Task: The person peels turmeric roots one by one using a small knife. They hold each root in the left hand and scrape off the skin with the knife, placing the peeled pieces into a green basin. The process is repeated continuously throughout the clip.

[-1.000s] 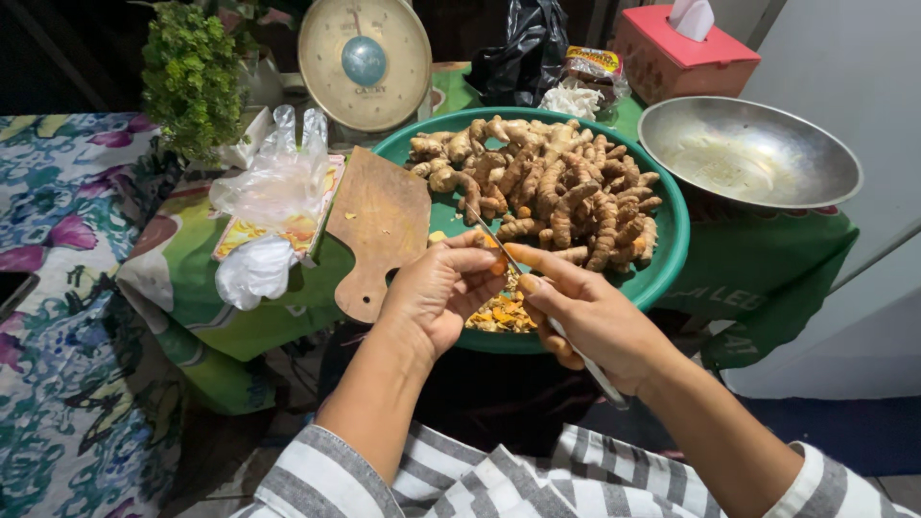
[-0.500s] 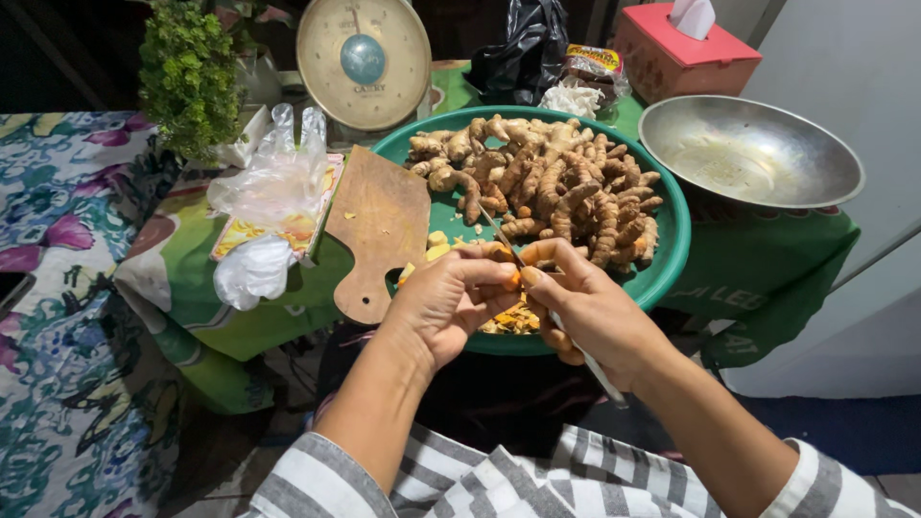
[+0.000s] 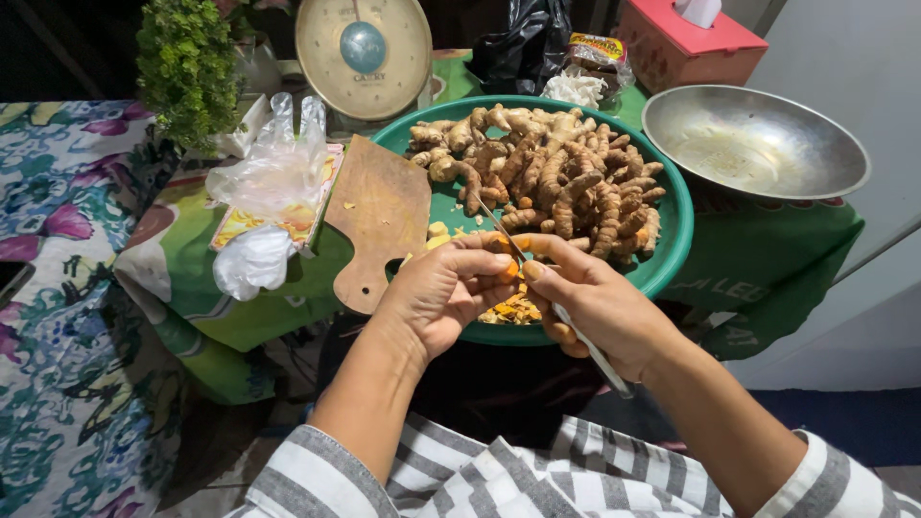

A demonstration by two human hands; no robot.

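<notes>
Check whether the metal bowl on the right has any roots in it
No, the metal bowl holds no roots; they all lie in the green basin.

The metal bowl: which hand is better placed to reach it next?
Right, probably. The right hand is on the same side as the metal bowl, though it grips a knife. The left hand holds the orange root, farther away.

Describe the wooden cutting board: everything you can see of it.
The cutting board is a small paddle of worn brown wood, rounded, with a short handle that has a hole near its end. It lies flat but askew, handle towards the person, its right edge over the rim of the green basin and its left side on the green cloth by the plastic bag. A few yellow scraps dot its scuffed face. Neither hand touches it; the left hand is just beside the handle.
</notes>
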